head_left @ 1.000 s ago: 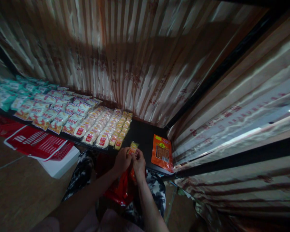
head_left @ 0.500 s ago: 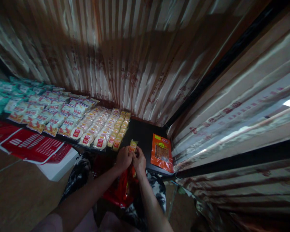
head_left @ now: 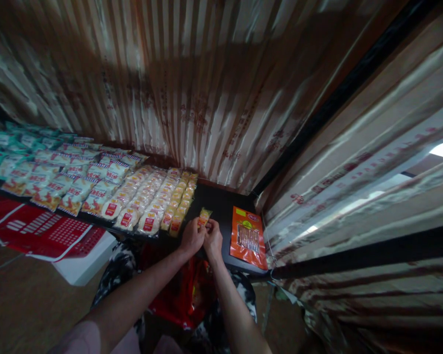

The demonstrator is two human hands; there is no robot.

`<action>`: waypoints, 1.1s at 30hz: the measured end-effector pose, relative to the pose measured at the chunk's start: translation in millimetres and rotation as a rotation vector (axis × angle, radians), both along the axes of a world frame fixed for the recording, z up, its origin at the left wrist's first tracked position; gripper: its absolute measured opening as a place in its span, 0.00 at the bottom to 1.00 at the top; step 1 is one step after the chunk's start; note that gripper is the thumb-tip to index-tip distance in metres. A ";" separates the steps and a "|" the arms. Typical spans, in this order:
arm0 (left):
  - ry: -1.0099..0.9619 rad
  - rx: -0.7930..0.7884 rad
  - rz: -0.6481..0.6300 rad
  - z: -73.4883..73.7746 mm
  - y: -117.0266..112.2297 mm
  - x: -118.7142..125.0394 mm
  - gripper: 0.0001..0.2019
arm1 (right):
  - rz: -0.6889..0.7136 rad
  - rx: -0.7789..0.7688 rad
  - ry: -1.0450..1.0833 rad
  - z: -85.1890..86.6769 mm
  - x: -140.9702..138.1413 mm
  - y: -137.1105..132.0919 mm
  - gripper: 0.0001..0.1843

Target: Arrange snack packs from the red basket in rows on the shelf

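Note:
A small yellow snack packet [head_left: 204, 215] stands up between my two hands over the front edge of the black shelf [head_left: 217, 201]. My left hand [head_left: 192, 238] pinches its lower left side. The fingers of my right hand [head_left: 213, 241] are closed at its lower right. Just left of my hands lie rows of similar yellow packets [head_left: 177, 209], overlapping one another. To the right, an orange snack bag [head_left: 248, 238] with a picture of brown sticks lies flat on the shelf.
Rows of round white packaged snacks [head_left: 138, 199], white-and-orange bags [head_left: 72, 187] and teal bags [head_left: 11, 147] fill the shelf's left. A red basket [head_left: 47, 228] and a white box [head_left: 84, 260] are below. A red bag [head_left: 186, 295] is by my legs. Striped sheeting [head_left: 206, 98] hangs behind.
My hands still hold the yellow packet, which now leans a little more to the right. The view has shifted slightly, and the shelf's left part appears lower and further left.

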State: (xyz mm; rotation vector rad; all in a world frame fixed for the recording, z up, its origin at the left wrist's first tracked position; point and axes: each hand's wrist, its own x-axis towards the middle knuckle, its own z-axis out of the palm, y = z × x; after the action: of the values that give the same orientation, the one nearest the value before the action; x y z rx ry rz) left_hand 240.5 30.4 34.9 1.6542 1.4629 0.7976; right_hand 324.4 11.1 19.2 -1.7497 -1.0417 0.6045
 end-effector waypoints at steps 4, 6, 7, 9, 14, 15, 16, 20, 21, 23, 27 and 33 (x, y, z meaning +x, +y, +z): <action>0.011 -0.013 0.002 2.7 12.6 5.6 0.17 | -0.007 0.044 -0.002 -0.6 3.5 10.3 0.15; 0.016 -0.021 0.003 3.6 19.1 8.6 0.17 | -0.006 0.044 0.001 0.6 5.6 15.6 0.13; 0.016 -0.024 0.003 3.9 22.4 10.2 0.17 | -0.006 0.036 0.004 1.3 6.9 18.4 0.13; 0.009 -0.022 -0.001 4.3 28.6 13.5 0.16 | -0.005 0.013 0.008 2.4 9.8 24.6 0.12; 0.000 0.027 0.005 2.4 43.2 23.4 0.15 | 0.000 -0.018 -0.008 5.6 16.0 42.5 0.12; 0.002 0.035 0.011 1.5 46.2 25.7 0.15 | -0.004 -0.027 -0.011 6.7 16.8 46.1 0.12; 0.005 0.042 0.018 0.5 49.3 28.1 0.15 | -0.008 -0.034 -0.013 7.8 17.5 49.7 0.11; 0.022 0.051 0.050 -2.5 62.2 37.0 0.17 | -0.017 -0.035 -0.004 10.3 20.2 62.6 0.11; 0.018 0.047 0.054 -2.7 65.2 38.9 0.17 | -0.018 -0.032 -0.004 10.2 21.0 65.7 0.11; 0.002 0.032 0.056 -2.5 70.7 42.4 0.18 | -0.020 -0.031 -0.011 9.4 22.8 71.7 0.11; 0.005 0.014 0.084 -1.6 79.5 48.8 0.19 | -0.015 -0.057 -0.049 8.1 26.2 84.2 0.11; 0.135 0.051 0.099 -1.7 93.3 56.7 0.18 | -0.004 -0.075 -0.091 5.4 29.5 101.3 0.12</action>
State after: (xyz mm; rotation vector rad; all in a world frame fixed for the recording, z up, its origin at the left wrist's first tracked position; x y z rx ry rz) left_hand 297.2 123.7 33.2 1.7129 1.6411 0.7962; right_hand 353.9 112.3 24.6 -1.8586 -1.0900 0.5726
